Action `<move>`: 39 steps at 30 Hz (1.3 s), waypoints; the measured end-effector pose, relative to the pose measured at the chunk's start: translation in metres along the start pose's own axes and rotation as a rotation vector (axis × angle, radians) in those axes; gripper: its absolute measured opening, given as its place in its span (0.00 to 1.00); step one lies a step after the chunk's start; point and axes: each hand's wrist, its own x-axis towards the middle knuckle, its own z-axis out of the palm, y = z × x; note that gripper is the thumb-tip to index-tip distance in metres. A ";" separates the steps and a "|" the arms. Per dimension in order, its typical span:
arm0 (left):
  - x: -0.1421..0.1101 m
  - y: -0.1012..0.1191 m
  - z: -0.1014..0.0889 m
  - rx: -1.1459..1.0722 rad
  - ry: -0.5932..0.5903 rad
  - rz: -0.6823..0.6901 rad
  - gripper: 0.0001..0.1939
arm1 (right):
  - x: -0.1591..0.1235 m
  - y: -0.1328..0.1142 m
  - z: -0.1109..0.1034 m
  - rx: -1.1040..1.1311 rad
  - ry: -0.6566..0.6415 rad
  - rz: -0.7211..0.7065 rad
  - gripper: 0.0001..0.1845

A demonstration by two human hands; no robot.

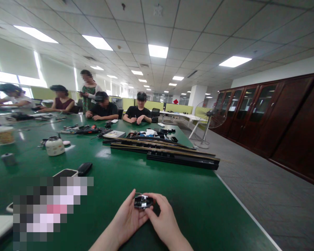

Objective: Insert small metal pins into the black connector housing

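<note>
Between my two hands, over the near part of the green table (115, 195), is a small black device (143, 202) with its inside showing. Silvery and white parts sit within its dark shell, and a thin wire sticks out at its upper left. My left hand (129, 214) cradles it from the left and below, fingers curled under it. My right hand (163, 212) grips its right end between thumb and fingers. Its exact kind is too small to make out, and the fingers partly cover its edges.
Long black rails (183, 160) with thin brass-coloured rods lie across the table ahead. To the left are a jar (54, 145), a black pouch-like item (85, 169) and a phone (65, 173). Several people sit farther back; a standing fan (209, 115) is beyond the right edge.
</note>
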 end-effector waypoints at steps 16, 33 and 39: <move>0.000 0.001 0.000 0.002 0.012 -0.008 0.18 | 0.000 0.001 0.001 0.032 -0.010 0.011 0.21; 0.001 -0.001 -0.001 -0.006 0.010 0.001 0.18 | -0.001 -0.002 -0.001 0.050 -0.012 -0.047 0.21; 0.003 -0.001 -0.003 -0.024 -0.005 -0.004 0.17 | -0.001 -0.002 -0.001 0.058 -0.013 -0.042 0.21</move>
